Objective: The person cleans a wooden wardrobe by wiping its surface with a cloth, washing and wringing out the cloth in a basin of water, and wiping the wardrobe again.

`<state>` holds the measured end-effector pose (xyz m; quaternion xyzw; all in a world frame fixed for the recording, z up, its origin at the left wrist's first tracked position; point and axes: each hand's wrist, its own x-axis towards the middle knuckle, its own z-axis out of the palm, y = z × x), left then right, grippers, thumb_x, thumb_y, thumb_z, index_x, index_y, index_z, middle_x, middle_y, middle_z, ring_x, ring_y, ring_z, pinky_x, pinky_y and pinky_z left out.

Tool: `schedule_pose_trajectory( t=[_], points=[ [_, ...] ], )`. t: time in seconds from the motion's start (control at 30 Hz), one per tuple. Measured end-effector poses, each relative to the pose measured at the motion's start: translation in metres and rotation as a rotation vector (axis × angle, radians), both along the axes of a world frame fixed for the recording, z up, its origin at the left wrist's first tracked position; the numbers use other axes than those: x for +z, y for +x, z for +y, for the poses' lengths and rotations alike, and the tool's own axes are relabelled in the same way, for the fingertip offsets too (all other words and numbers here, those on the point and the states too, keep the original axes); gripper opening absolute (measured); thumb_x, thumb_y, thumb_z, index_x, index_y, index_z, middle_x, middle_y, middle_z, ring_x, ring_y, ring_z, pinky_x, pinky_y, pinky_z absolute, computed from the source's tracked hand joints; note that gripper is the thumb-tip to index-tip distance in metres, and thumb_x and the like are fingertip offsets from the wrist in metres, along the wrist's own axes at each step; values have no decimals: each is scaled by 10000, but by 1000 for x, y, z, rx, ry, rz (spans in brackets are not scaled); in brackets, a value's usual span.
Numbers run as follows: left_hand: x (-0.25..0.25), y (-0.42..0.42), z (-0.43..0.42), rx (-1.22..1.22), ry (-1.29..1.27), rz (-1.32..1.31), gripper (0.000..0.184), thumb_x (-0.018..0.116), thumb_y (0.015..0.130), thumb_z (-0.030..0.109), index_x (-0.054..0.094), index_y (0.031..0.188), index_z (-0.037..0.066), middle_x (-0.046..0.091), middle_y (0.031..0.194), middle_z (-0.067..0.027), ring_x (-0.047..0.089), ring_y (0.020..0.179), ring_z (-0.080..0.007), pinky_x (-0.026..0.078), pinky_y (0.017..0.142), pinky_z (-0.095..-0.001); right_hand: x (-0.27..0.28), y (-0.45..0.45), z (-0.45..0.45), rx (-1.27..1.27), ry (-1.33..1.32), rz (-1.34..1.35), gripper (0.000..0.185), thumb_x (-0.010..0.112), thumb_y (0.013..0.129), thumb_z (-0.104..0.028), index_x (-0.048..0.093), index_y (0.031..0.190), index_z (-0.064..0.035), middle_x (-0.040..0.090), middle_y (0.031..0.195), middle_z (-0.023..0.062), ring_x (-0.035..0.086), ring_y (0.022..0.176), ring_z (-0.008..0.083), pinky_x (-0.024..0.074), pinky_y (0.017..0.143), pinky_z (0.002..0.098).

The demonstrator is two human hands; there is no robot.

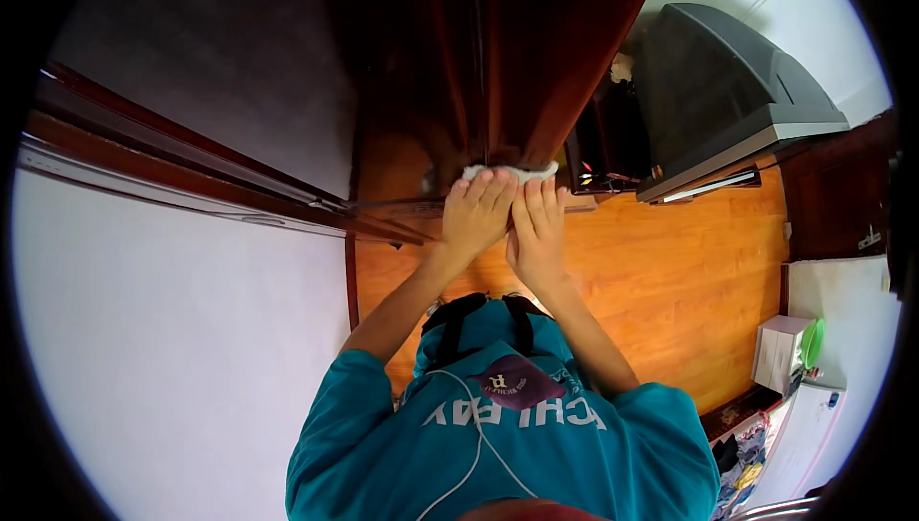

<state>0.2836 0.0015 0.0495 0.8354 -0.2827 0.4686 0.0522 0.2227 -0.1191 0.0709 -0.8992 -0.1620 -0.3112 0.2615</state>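
Note:
Both hands are in front of me at a tall, dark, glossy wooden cabinet (pixel 421 71). A white cloth (pixel 536 172) is pressed against its surface, showing as a narrow strip beyond my fingertips. My left hand (pixel 476 213) holds the left part of the cloth, its fingers close together and stretched forward. Just beside it, my right hand (pixel 538 224) holds the right part in the same way. The two hands nearly touch. Most of the cloth is hidden under the fingers.
To the right a bulky grey television (pixel 718 90) sits on a dark stand. Orange wood flooring (pixel 661 282) stretches below. A white panel (pixel 172 330) with a dark frame is on the left. At the lower right are a small white drawer unit (pixel 780 354) and a green basin (pixel 813 342).

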Motion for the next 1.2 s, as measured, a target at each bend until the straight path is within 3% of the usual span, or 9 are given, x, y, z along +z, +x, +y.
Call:
schedule_pose_trajectory(
  t=[0.03,0.23,0.4,0.47,0.6,1.03,1.13,1.17,1.2],
  points=[
    [15,1,-2,14,-66,-7,473,443,891,256,411,1329,80,194,1511,-45,116,1412,-225,66,1131,-438,15,3,1,-11,7,-54,461,516,783,-7,516,1244,9,432,1357,160,335,1305,372,185,1076,540],
    [70,14,-11,111,-194,-203,376,474,870,269,521,1207,108,356,1427,-45,196,1389,-224,179,1068,-432,57,21,7,-47,-19,-233,451,516,790,-6,543,1240,-23,433,1383,109,282,1356,312,124,1108,496],
    [13,7,16,58,-62,-43,359,425,902,266,507,1220,122,302,1462,34,127,1411,-171,83,1127,-433,-1,9,9,48,-147,-43,531,567,758,-9,470,1278,40,393,1384,201,284,1326,395,140,1094,548],
    [-16,7,26,110,64,-163,487,449,893,254,390,1338,67,125,1534,-59,47,1426,-234,26,1137,-447,-27,5,15,54,-165,-39,553,598,737,-38,466,1268,45,424,1340,217,350,1267,411,189,1069,570],
    [-57,3,41,41,103,-53,290,466,879,264,560,1118,131,216,1508,4,114,1413,-175,85,1133,-413,-50,1,23,59,-148,59,555,592,743,-27,446,1272,55,416,1324,247,371,1238,436,237,1040,575],
    [-78,1,78,93,24,-71,350,417,906,292,543,1207,167,367,1429,58,128,1408,-123,47,1145,-386,-66,-2,77,6,-179,70,564,556,749,-19,418,1288,76,374,1352,274,319,1273,461,203,1060,568],
    [-93,3,109,57,-69,-28,331,445,887,279,569,1161,139,440,1366,16,233,1375,-183,97,1134,-408,-68,4,106,70,-192,41,546,548,750,-23,440,1277,69,390,1349,264,338,1274,434,207,1065,555],
    [-97,3,121,140,-62,-57,322,463,873,269,580,1132,117,481,1304,-25,289,1334,-218,156,1110,-439,-68,8,118,28,-214,2,453,524,792,-72,507,1237,12,454,1343,139,433,1220,330,270,1052,489],
    [-98,5,132,225,-56,-88,314,482,858,259,591,1103,95,521,1243,-65,345,1294,-252,215,1085,-471,-69,13,129,26,-213,-4,453,524,792,-72,507,1237,12,454,1343,139,433,1220,330,270,1052,489]
  ],
)
